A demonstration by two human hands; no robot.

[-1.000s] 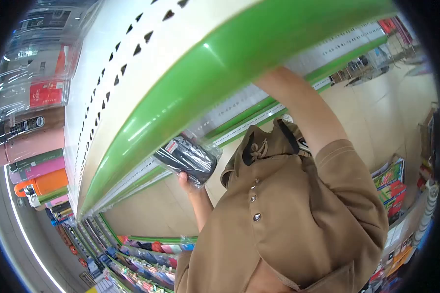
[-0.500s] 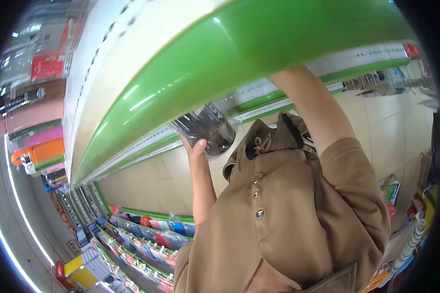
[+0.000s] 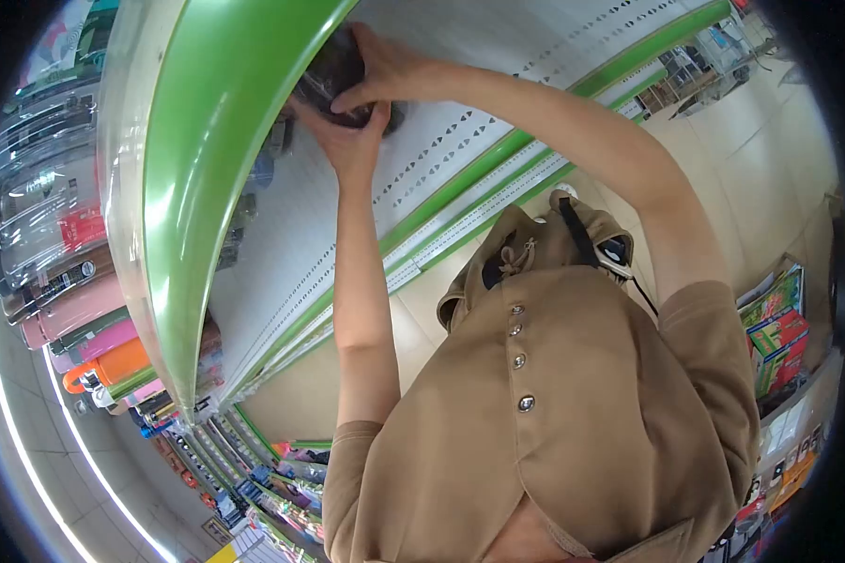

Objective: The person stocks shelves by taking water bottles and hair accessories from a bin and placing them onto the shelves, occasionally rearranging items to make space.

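Both hands are on a dark item in clear plastic wrap (image 3: 333,75), on the shelf level just behind the curved green shelf edge (image 3: 202,113). My left hand (image 3: 349,141) cups it from below, fingers closed around it. From the right, my right hand (image 3: 380,70) grips its side with the thumb across the front. The green edge hides its far end, and its exact kind does not show. Beneath the hands spreads a white perforated shelf panel (image 3: 460,141).
Several bottles and flasks, among them an orange bottle (image 3: 113,366) and a pink one (image 3: 84,310), stand on the upper shelf at left. Green shelf edging (image 3: 498,155) runs along lower levels. Boxed goods (image 3: 779,342) sit at right above the tiled floor (image 3: 723,206).
The wrapped item has moved up and left with my left hand, onto the shelf level. My right hand, earlier hidden behind the green edge, now also holds it. The view has shifted.
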